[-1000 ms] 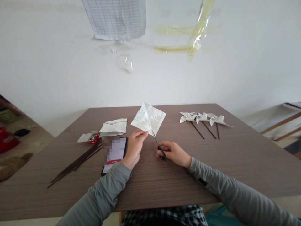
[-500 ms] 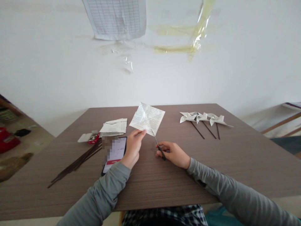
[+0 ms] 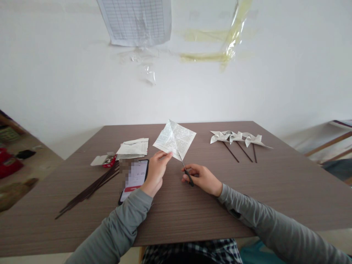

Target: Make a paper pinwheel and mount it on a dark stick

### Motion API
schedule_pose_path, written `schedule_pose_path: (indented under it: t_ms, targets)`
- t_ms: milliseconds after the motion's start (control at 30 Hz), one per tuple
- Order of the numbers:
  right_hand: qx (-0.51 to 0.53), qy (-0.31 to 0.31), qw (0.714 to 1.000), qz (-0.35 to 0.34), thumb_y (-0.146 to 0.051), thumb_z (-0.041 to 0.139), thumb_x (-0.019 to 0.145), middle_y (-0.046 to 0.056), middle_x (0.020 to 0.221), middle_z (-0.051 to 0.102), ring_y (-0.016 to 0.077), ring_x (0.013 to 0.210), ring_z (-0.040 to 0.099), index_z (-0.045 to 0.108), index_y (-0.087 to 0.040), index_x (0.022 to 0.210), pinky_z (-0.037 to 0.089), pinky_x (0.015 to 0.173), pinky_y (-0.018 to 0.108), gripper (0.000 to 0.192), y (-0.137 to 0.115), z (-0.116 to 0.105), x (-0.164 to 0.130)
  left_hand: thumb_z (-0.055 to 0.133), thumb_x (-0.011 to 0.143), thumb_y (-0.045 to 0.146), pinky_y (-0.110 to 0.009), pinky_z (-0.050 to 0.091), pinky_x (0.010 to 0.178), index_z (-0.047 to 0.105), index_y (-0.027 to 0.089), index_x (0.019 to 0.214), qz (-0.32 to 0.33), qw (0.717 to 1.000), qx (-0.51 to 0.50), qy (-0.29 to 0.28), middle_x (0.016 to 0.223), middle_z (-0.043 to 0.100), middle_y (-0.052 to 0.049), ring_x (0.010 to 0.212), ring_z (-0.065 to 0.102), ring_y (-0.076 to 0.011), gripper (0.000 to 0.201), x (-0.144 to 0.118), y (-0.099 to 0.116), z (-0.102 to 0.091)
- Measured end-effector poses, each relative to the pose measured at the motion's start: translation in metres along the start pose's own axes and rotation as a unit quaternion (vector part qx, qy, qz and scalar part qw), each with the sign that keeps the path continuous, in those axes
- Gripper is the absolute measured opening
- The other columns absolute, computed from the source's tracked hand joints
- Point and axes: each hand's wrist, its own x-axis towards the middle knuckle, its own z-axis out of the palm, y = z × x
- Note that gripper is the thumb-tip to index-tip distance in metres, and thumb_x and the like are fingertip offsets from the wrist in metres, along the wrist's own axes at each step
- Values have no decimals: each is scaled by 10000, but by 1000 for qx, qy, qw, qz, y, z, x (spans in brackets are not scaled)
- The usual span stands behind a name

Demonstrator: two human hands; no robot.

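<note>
Head view: scissors point(image 3: 185, 168) in right hand point(image 3: 202, 178), blades toward left-hand-pinched point(image 3: 157, 170) paper point(image 3: 175, 138) (long axis away-left).

A plain white wall point(image 3: 55, 73) fills the upper view, evenly lit by soft daylight. A gridded sheet point(image 3: 136, 22) is taped high on it, with strips of yellowed tape point(image 3: 220, 55) and clear film peeling alongside. Below stands a wood-grain brown table point(image 3: 275, 183). A wooden frame point(image 3: 330, 143) shows at right, a brown floor point(image 3: 35, 161) at left.
</note>
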Motion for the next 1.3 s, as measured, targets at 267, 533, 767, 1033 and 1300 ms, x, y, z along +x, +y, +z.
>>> schedule_pose_path:
  t_ms: [267,533,767,1033,1300]
  targets:
    - [16,-1,1000,3,-904,951,913,120,1036,960,306,940,861,818,-217,1272,696,949,485,786,0,1,1,1045,780,621,-473,615,1108,892,264,759,4,1000,-10,-8,940,923,-87,1124,855,-364,388,-1,0,2]
    - [18,-1,1000,1,-882,978,903,112,1003,952,324,969,881,827,-223,1253,712,942,487,762,0,0,1,1040,776,629,-474,616,1106,872,270,738,5,1000,-9,-10,921,916,-79,1115,853,-364,399,-1,1,2]
    - [18,-2,1000,2,-842,1002,915,92,986,949,316,955,889,837,-232,1255,727,944,482,718,3,-1,2,1041,784,605,-473,630,1083,869,273,734,4,1000,-4,-10,900,912,-78,1114,857,-369,377,-1,0,1]
    - [29,-6,1000,7,-876,1003,893,117,1027,963,316,966,895,831,-223,1257,725,934,474,767,4,0,2,1008,786,599,-489,614,1122,895,275,743,6,1000,-2,-18,921,924,-85,1121,855,-375,345,0,-2,1]
    - [26,6,1000,10,-863,998,918,117,1047,966,305,944,886,843,-219,1292,731,943,482,760,2,0,2,1015,803,599,-462,625,1062,877,272,721,2,1000,15,-25,910,919,-91,1101,858,-364,364,-2,-3,1]
